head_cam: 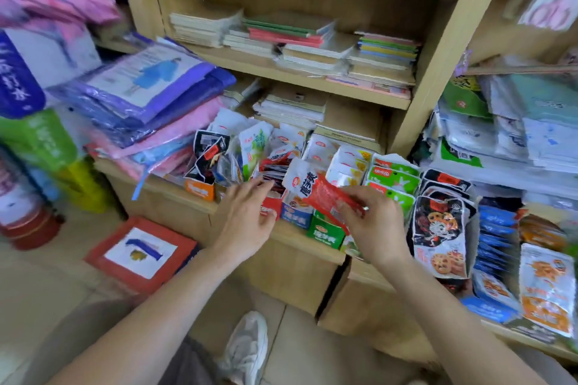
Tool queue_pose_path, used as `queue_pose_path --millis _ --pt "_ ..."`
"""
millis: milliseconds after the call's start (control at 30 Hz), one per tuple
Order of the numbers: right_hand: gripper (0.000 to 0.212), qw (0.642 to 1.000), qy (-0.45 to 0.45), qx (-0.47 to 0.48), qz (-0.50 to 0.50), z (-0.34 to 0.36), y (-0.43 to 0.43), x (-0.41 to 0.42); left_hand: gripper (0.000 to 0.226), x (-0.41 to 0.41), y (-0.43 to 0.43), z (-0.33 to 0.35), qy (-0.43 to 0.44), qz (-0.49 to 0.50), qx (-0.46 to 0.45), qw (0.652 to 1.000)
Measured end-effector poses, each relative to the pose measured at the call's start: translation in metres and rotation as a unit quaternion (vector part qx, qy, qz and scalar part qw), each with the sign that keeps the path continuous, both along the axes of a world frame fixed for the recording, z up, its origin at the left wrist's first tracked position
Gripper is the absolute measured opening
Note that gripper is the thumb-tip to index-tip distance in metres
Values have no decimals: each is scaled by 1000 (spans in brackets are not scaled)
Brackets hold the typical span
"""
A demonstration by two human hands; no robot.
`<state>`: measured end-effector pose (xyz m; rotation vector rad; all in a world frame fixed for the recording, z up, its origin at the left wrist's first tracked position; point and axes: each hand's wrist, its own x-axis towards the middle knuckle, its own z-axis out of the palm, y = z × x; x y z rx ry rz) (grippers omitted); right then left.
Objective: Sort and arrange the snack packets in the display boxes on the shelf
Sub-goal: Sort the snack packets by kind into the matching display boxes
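Note:
My right hand (372, 222) pinches a red and white snack packet (316, 191) and holds it tilted above the row of display boxes. My left hand (247, 212) reaches with relaxed fingers to the red display box (271, 207), touching the packets at its top. Beside it stand a blue box (295, 216) and a green box (325, 230), each with packets upright inside. Green and white packets (392, 180) fill the green box. A black box with a lotus-root picture (438, 228) stands further right.
An orange box (200, 189) with black packets stands at the left of the ledge. Stacked raincoat packs (150, 91) lie at the left, notebooks (312, 44) on the shelf above. Blue and orange packets (497, 234) crowd the right. A red framed board (140, 253) leans below.

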<state>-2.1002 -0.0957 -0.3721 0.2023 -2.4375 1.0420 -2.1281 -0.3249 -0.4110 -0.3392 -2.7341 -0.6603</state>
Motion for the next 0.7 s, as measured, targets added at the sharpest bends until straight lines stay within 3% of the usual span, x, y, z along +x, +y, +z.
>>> queue_pose_path --millis 100,233,400,600,700 --pt "16 994 59 82 34 17 -16 -31 69 -11 -7 -13 -9 -15 -66 998" --pt "9 967 159 193 36 33 -37 -75 68 -12 -8 -24 20 -18 -23 999" --pt "21 885 258 380 74 34 -61 -127 65 -16 -13 -27 45 -27 -5 999" --pt "50 852 134 486 138 17 -72 -165 65 -20 -24 -24 9 -56 20 998" --pt "33 849 49 516 105 1 -78 -172 62 -20 -26 -19 0 -64 22 998"
